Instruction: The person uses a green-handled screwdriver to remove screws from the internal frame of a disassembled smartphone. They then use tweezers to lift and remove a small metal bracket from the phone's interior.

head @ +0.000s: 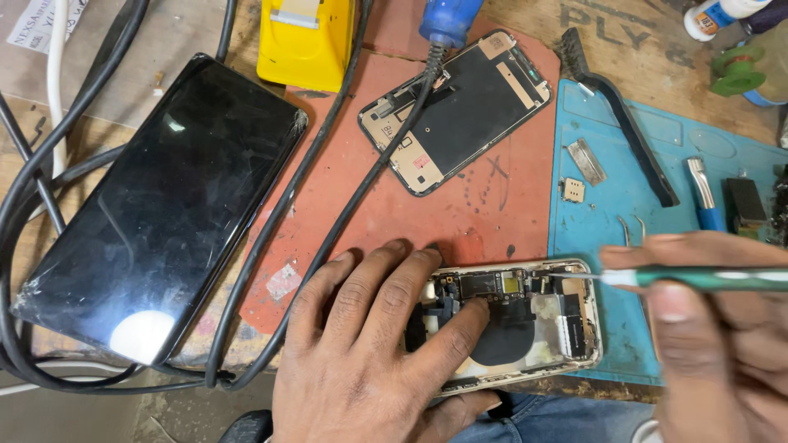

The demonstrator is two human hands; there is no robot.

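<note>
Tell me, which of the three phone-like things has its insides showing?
The opened phone body under the left hand, its chips and black coil bared. The cracked black tablet and detached screen panel aren't.

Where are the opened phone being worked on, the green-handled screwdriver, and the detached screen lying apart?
opened phone (533,316): head view, on its exposed insides.
green-handled screwdriver (714,278): head view, on the green handle.
detached screen (460,111): head view, on its dark back panel.
</note>
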